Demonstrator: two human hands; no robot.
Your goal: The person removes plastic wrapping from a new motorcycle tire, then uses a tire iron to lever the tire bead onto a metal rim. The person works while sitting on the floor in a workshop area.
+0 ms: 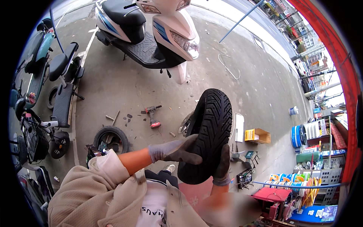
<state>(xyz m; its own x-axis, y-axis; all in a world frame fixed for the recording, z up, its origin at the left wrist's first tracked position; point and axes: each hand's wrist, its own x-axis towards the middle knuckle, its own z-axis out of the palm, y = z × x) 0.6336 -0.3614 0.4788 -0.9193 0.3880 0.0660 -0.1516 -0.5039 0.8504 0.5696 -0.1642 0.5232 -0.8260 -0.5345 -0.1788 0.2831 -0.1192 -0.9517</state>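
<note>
Gloved hands [182, 152] [222, 165] on grooved black tyre [212, 126]

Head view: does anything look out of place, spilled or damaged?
Dark fragments lie scattered on the ground left of the power tool, looking like loose debris rather than placed items. The held tyre shows no obvious damage.

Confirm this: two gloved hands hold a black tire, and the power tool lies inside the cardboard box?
No: in the head view, the power tool lies on the ground, not in the cardboard box. The left hand and right hand do hold the black tire.
</note>
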